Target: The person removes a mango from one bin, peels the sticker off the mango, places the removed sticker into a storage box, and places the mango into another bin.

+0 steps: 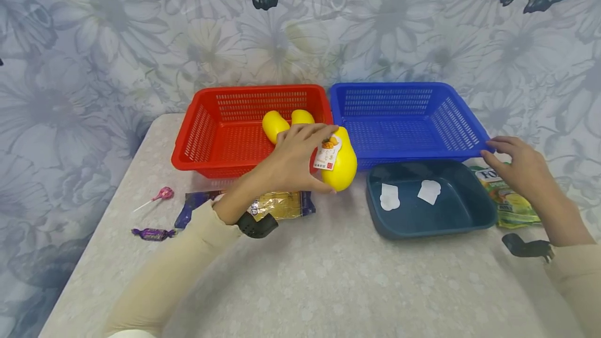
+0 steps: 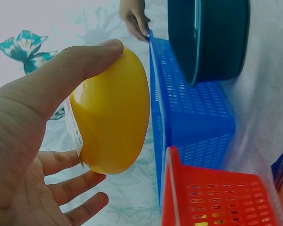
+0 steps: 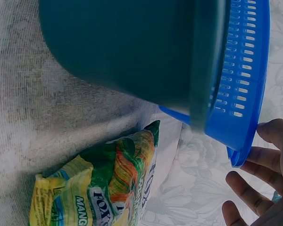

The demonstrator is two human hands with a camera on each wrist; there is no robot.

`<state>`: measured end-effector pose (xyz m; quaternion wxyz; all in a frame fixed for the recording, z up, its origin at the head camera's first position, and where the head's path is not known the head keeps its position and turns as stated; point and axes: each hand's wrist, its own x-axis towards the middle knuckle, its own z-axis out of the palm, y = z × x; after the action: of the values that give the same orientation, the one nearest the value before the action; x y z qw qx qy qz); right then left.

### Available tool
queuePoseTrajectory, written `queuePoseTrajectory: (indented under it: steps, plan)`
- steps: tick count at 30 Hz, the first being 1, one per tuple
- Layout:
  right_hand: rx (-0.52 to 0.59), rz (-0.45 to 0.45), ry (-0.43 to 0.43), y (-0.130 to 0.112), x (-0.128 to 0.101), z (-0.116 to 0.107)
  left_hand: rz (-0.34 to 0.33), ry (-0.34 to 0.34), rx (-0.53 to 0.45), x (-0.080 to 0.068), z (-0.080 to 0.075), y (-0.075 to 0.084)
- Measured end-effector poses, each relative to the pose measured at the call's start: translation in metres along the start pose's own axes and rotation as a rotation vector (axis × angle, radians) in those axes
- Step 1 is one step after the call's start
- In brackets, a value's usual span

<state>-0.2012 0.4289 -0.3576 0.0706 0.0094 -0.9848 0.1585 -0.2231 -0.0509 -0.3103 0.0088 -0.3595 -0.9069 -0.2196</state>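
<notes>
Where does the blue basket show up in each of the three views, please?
Head view: the blue basket sits upper right of centre, beside the red basket.
Left wrist view: it runs down the middle, behind the yellow pear-shaped toy.
Right wrist view: its rim is along the right edge.
Shared landmark: the dark teal tray lies against it in all three views.
</notes>
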Motion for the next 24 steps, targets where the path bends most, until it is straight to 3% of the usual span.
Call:
queuePoseTrajectory:
  steps: [9, 24]
  plan:
    - [0.009, -0.004, 0.013, 0.002, 0.000, 0.001, 0.032, 0.018, -0.043, -0.028, 0.007, 0.003]
    - [0.005, -0.013, 0.019, 0.002, 0.000, 0.002, -0.024, -0.014, -0.081, -0.074, 0.033, 0.001]
